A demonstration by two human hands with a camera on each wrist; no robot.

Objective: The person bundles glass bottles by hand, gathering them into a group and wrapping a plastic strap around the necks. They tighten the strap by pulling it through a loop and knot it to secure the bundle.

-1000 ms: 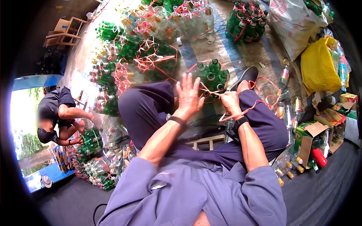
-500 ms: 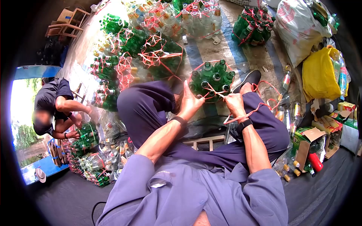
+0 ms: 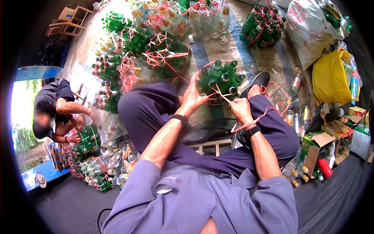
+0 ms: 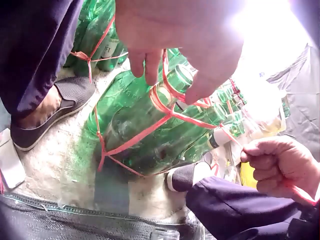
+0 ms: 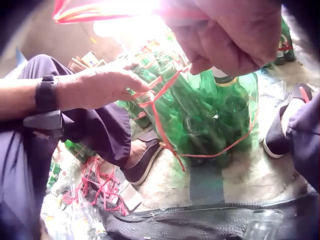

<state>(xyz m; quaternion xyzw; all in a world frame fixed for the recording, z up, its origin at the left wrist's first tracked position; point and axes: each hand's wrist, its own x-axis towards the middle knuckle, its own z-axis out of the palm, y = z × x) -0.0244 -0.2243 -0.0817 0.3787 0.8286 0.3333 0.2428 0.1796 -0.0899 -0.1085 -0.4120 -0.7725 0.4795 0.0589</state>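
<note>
A bundle of green glass bottles (image 3: pixel 217 71) stands upright between the person's shoes, with red plastic string (image 4: pixel 142 136) round its sides and looped over the near bottle necks. My left hand (image 3: pixel 192 97) is at the left near side of the bundle, its fingers extended. Its thumb rests by the looped bottle neck (image 4: pixel 178 80) in the left wrist view, with the fingers across from it. To the right, my right hand (image 3: pixel 242 110) pinches the string and draws it taut from the neck. The loose length of string trails past the right wrist and over the leg.
Tied bundles of green and clear bottles (image 3: pixel 165 58) crowd the left and far side. A white sack (image 3: pixel 307 33), a yellow bag (image 3: pixel 331 80) and opened cartons (image 3: pixel 311 156) stand on the right. Another person (image 3: pixel 54 105) crouches at the far left beside more bottles.
My left hand was raised with spread fingers, then came down to the string at the bundle; now its fingers reach along the bundle's left side. My right hand keeps its pinch on the string.
</note>
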